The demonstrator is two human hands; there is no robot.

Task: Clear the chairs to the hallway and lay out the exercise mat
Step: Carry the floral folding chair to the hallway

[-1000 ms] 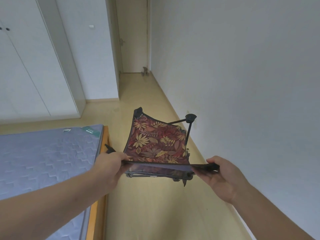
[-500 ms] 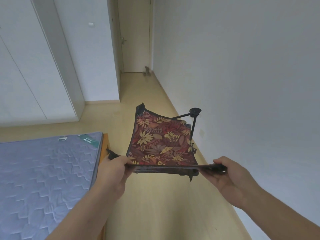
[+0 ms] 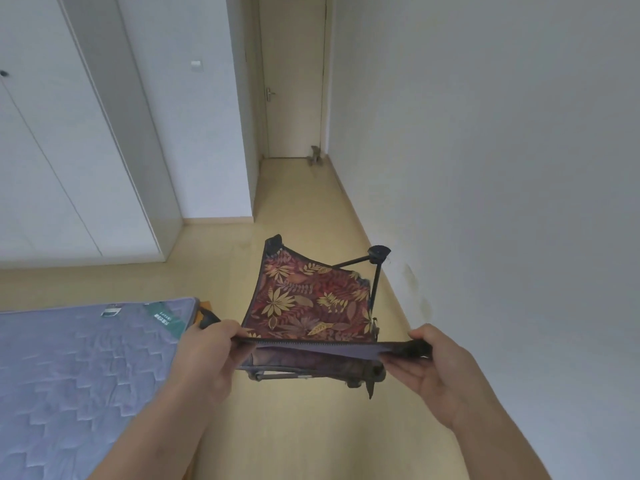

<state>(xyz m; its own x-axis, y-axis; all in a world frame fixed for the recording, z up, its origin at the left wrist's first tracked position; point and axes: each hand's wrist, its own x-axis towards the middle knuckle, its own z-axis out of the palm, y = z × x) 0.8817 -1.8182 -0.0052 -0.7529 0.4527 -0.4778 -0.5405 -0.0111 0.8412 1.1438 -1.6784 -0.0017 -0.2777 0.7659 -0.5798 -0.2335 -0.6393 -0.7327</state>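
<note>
The leaf-print fabric chair [image 3: 311, 306], on thin black rods, hangs over the wood floor [image 3: 311, 445], seat stretching away toward the door [image 3: 294, 81]; the left hand [image 3: 207, 355] and right hand [image 3: 433, 368] each pinch its near edge in a tight grip.

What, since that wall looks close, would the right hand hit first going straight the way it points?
Not the wall: the right hand points left, along the folding chair it grips, so probably that chair's seat edge.
</note>
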